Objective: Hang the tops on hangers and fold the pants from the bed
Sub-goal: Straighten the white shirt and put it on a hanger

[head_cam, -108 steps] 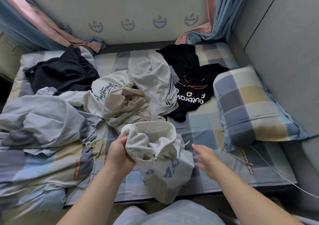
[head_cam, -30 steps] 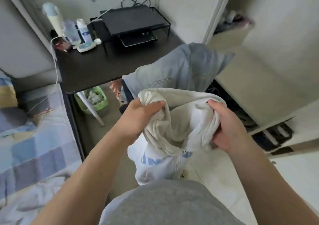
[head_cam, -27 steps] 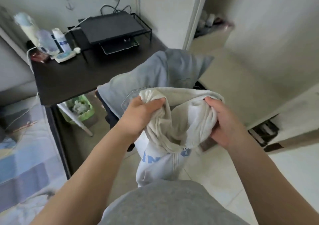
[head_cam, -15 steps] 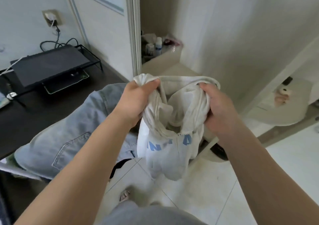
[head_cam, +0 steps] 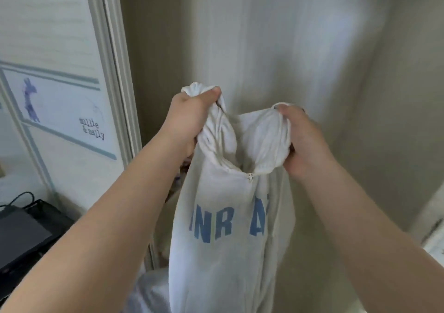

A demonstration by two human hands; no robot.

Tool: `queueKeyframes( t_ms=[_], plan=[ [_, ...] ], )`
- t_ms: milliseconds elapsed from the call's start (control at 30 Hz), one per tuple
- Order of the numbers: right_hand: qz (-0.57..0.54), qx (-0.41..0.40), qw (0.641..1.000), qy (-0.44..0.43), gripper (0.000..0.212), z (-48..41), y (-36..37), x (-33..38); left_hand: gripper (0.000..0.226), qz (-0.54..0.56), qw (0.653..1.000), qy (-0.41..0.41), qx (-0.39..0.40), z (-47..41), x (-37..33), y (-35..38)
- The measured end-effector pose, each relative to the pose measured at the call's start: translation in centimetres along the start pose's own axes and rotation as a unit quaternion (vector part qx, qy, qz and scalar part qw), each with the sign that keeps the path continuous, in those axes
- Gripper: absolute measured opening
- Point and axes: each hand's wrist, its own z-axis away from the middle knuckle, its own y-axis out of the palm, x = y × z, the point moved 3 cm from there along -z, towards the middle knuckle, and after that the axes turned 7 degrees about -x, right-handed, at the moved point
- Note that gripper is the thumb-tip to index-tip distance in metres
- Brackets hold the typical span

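Note:
A white zip-up top [head_cam: 225, 228] with blue letters across the chest hangs in front of me, held up by its bunched collar. My left hand [head_cam: 189, 120] grips the left side of the collar. My right hand [head_cam: 300, 142] grips the right side. The zipper pull sits just below the two hands, and the body of the top dangles straight down. No hanger is in view, and the bed is out of sight.
A beige wall or cabinet face [head_cam: 312, 48] stands close ahead. A pale door frame [head_cam: 113, 72] runs down the left, beside a white panel with a small print and lettering [head_cam: 92, 131]. A black device on a stand [head_cam: 21, 235] sits low at the left.
I have turned away from the bed and desk toward the beige wall. Both hands have lifted the white top higher, and its body now hangs down at full length.

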Motion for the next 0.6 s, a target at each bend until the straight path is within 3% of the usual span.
queueKeyframes(
  t_ms=[367,467,600],
  plan=[
    [-0.010,-0.016,0.979,-0.202,0.015,-11.2,14.0,14.8,0.023,-0.016,0.991,0.126,0.045,-18.7,-14.1,6.5],
    [0.045,-0.023,0.966,-0.253,0.017,-13.4,16.4,20.0,0.021,0.000,0.986,0.157,0.064,-22.1,-18.4,9.1],
    [0.166,-0.016,0.955,-0.246,0.029,-14.8,18.8,26.5,0.022,0.013,0.980,0.192,0.049,-25.4,-22.9,11.9]
  ],
)
